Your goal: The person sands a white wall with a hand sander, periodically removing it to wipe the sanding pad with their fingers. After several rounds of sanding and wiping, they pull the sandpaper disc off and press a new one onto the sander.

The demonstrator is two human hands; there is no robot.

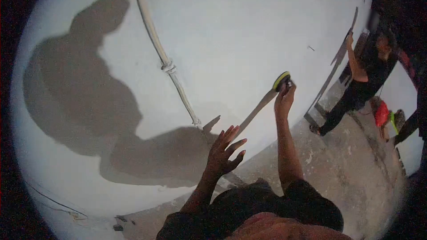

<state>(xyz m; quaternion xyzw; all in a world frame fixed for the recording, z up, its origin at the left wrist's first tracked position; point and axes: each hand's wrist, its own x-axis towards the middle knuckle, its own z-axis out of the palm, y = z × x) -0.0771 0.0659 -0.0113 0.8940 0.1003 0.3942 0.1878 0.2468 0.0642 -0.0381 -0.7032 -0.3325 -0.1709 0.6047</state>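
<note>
My right hand is raised to the white wall, its fingers wrapped round a round sanding pad with a black back and a yellow-green edge. The pad stands on edge in this view, close against the wall, and casts a long shadow down to the left. My left hand is lower and to the left, with spread fingers and nothing in it. It overlaps the wall near the bottom end of a pale pipe.
The pipe runs down the wall with a bracket partway. At right another person in dark clothes reaches up to the wall. A red item is beside them. Concrete floor lies below; a loose cable hangs lower left.
</note>
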